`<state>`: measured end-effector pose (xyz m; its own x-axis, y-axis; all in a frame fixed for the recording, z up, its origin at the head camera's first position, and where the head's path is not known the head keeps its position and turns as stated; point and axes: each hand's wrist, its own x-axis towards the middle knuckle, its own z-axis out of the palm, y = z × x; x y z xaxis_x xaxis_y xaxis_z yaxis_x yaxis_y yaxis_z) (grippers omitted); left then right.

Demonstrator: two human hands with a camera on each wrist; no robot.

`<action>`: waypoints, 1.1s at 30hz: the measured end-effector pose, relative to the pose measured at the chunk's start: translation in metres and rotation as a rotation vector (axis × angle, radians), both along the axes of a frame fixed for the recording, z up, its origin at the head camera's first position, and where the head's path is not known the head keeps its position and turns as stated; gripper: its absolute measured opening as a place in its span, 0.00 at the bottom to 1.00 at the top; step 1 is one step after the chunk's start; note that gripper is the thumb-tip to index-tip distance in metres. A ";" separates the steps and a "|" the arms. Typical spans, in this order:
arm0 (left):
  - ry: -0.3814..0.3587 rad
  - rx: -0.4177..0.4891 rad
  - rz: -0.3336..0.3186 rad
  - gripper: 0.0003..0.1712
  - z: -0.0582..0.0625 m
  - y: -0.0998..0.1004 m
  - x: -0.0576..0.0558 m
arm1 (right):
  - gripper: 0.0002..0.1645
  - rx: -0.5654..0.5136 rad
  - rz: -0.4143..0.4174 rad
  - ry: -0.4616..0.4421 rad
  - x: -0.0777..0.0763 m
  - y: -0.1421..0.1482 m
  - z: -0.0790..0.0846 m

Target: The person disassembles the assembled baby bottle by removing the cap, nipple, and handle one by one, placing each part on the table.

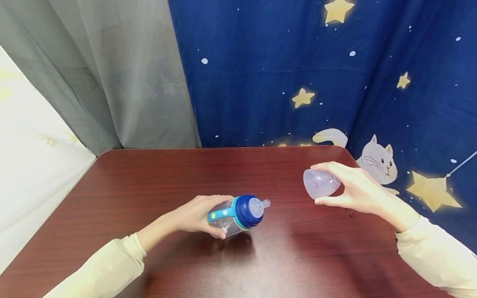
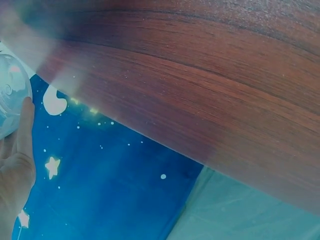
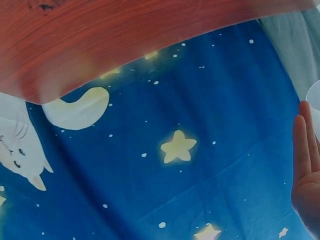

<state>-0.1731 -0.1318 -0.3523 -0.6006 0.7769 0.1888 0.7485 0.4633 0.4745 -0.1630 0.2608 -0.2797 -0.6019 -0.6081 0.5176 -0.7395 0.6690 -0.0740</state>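
A clear baby bottle [image 1: 249, 212] with a dark blue collar, a turquoise handle and a bare clear teat lies tilted in my left hand [image 1: 199, 215], teat toward the right. My left hand grips it round the body, above the table. Over the table's right part, my right hand [image 1: 348, 186] holds a translucent dome cap [image 1: 319, 183] between thumb and fingers, its wide rim facing left. The left wrist view catches the bottle's clear base [image 2: 12, 92] against my fingers. At the right wrist view's edge, only a sliver of the cap [image 3: 315, 97] shows beside my fingers.
The dark red wooden table [image 1: 156, 174] spreads beneath both hands, with rounded far corners. Behind it hang a grey curtain [image 1: 141, 74] and a blue curtain [image 1: 253, 74] printed with stars and a cat. White fabric [image 1: 33, 165] borders the left side.
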 end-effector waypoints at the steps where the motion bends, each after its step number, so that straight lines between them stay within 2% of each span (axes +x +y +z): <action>1: -0.001 0.003 0.000 0.46 0.000 0.000 0.000 | 0.44 0.004 -0.003 -0.002 0.000 0.001 -0.001; 10: -0.026 0.015 -0.006 0.46 -0.002 0.002 0.001 | 0.42 0.044 -0.027 0.012 -0.004 0.007 -0.005; 21: -0.021 0.026 -0.006 0.45 -0.003 0.002 0.000 | 0.41 0.082 -0.055 0.017 -0.008 0.014 -0.012; 33: -0.033 0.028 0.001 0.45 -0.005 0.002 0.000 | 0.41 0.111 -0.071 -0.008 -0.012 0.021 -0.021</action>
<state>-0.1727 -0.1297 -0.3574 -0.6080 0.7706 0.1909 0.7317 0.4505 0.5116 -0.1750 0.2821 -0.3010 -0.6496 -0.6171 0.4441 -0.6896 0.7242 -0.0024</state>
